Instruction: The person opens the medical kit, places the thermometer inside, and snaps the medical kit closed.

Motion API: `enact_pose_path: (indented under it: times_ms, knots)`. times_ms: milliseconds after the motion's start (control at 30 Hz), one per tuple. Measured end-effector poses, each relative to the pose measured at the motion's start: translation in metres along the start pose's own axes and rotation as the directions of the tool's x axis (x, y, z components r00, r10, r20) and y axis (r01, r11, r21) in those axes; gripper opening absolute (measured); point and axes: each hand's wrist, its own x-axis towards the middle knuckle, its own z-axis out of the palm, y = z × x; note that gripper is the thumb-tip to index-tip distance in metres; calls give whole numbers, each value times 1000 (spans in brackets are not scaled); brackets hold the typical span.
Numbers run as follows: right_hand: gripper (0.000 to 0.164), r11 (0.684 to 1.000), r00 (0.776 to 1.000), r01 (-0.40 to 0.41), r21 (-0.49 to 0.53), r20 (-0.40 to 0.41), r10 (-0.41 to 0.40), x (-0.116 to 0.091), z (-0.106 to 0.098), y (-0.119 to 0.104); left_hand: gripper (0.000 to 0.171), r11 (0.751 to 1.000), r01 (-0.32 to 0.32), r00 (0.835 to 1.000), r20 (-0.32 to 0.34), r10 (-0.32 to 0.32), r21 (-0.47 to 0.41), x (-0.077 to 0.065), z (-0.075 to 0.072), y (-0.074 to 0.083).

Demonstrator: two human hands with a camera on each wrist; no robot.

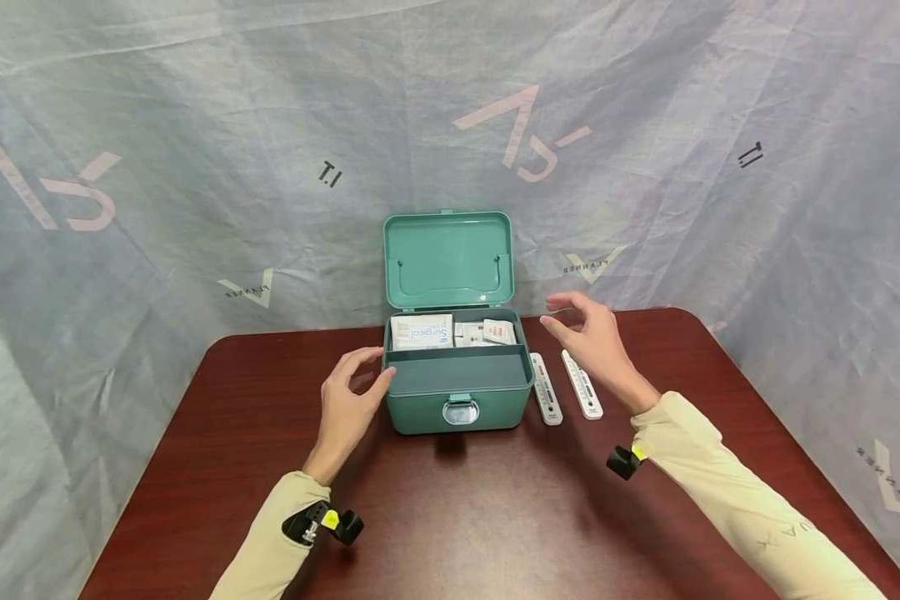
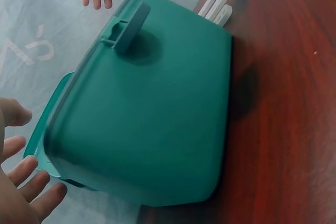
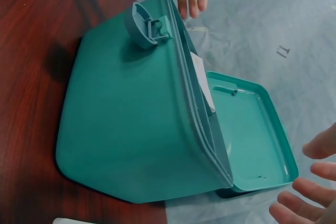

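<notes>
A green lidded case (image 1: pixel 420 413) stands on the table with its lid (image 1: pixel 450 250) raised at the back. My left hand (image 1: pixel 347 404) is at the case's left rim, its thumb and fingers spread and holding nothing. Off the right side of the case hovers my right hand (image 1: pixel 596 343), fingers loosely bent with nothing between them. Inside the rear compartment lie a white pack marked "Surgical" (image 1: pixel 422 333) and smaller white packets (image 1: pixel 498 332). Below the right hand, two white thermometers (image 1: pixel 546 392) rest on the table to the right of the case.
The dark red wooden table (image 1: pixel 450 517) has rounded far corners. Behind it and at both sides hangs a grey printed cloth (image 1: pixel 285 100). On the case's front a latch (image 1: pixel 460 412) hangs down, sticking out in the left wrist view.
</notes>
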Motion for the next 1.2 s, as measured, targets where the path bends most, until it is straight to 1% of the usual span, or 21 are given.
enact_pose_path:
  times_ms: [133,167,367,533,733,867,1100,1200]
  knots:
    - [28,1000,1000,-1,-11,-4,1,-6,-1,2,36,999,-4,1000,-8,4,36,-4,5,-23]
    - [28,1000,1000,-4,-18,-2,4,-8,-1,2,38,999,-5,1000,-9,5,47,-5,5,-26]
    - [27,999,1000,-22,-40,-2,22,-16,2,6,39,998,0,1000,-21,1,56,-11,7,-29]
    - [26,999,999,-27,-32,-20,26,-20,5,10,41,999,15,1000,-12,-14,49,-15,9,-30]
    - [25,999,999,-27,-33,-34,26,-26,7,16,42,999,31,999,-5,-31,-42,-18,13,-33]
    - [26,999,999,-26,-35,-30,25,-29,8,19,45,997,55,998,4,-55,-48,-19,14,-27]
    - [25,998,999,-32,-48,-25,31,-34,10,24,57,992,127,990,67,-125,-23,-20,12,4]
    - [24,999,999,-35,-39,-30,34,-36,13,28,59,990,141,988,74,-139,-22,-21,12,6]
